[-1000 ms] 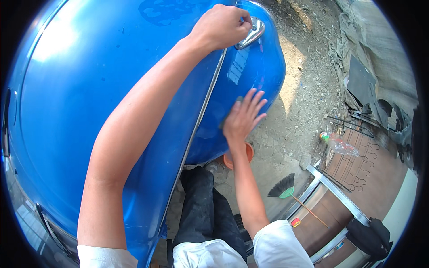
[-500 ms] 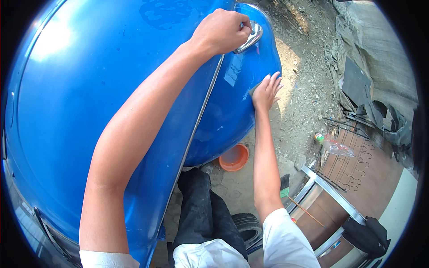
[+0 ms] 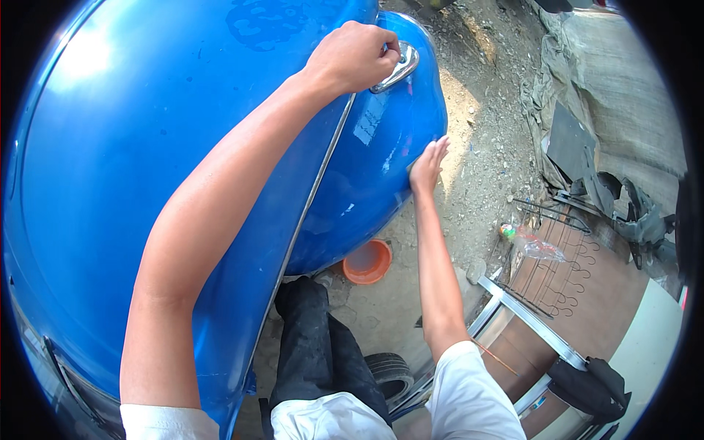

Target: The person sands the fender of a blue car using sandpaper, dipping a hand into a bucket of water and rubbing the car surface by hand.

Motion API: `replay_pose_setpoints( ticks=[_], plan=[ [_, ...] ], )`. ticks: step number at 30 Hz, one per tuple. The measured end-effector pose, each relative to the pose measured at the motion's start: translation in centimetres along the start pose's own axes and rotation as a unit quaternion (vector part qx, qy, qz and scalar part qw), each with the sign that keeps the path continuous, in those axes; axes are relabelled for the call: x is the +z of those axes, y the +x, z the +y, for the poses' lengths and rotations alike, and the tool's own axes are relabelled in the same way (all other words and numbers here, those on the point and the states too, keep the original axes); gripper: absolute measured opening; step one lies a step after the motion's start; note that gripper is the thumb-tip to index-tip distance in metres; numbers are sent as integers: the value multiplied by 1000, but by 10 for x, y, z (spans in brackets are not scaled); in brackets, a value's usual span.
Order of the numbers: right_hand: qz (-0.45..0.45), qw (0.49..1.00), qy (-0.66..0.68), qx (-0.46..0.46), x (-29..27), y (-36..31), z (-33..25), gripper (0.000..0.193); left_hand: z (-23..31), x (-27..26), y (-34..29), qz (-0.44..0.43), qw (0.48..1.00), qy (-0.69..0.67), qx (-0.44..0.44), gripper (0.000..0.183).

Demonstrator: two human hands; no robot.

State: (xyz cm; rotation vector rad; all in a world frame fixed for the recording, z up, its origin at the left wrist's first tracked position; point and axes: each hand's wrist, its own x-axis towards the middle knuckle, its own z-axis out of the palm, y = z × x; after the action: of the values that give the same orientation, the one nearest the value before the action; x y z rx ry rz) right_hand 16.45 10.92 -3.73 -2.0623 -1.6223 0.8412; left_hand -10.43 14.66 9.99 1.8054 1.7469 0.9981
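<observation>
The left hand [image 3: 352, 59] has its fingers curled closed at the chrome lamp fitting [image 3: 406, 68], no held object discernible, a posture consistent with steadying the body; the right hand [image 3: 427, 169] has its fingers extended along the outer edge of the blue car fender [image 3: 374, 165], apparently to follow its curve, anything beneath the palm hidden. The fender lies between both forearms; the orange basin [image 3: 370, 278] stands on the ground below, presumably for easy reach.

Stony ground [image 3: 499, 150] stretches right of centre, with a bright sun patch [image 3: 460, 106] on it; along its far side runs a creased grey sheet [image 3: 623, 81]. Lower down, a wire rack [image 3: 551, 258] shows against a brown board [image 3: 623, 275], near a metal frame [image 3: 532, 317] and a tyre [image 3: 389, 374]
</observation>
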Motion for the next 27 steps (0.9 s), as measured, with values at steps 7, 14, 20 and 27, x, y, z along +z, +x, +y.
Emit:
replay_pose_setpoints(
  ticks=[7, 14, 20, 27],
  plan=[
    [32, 998, 50, 11, -22, 26, 12, 65, 9, 8, 6, 11, 1000, -11, 22, 28],
    [-11, 982, -130, -134, 1, -29, -38, 64, 6, 0, 4, -4, 1000, 1, -11, 23],
    [48, 996, -42, 63, -14, 44, -23, 65, 12, 9, 8, 0, 1000, -25, -7, 23],
    [-2, 974, -161, -156, 8, -32, -54, 62, 4, 0, 2, -1, 1000, -14, -14, 26]
  ],
)
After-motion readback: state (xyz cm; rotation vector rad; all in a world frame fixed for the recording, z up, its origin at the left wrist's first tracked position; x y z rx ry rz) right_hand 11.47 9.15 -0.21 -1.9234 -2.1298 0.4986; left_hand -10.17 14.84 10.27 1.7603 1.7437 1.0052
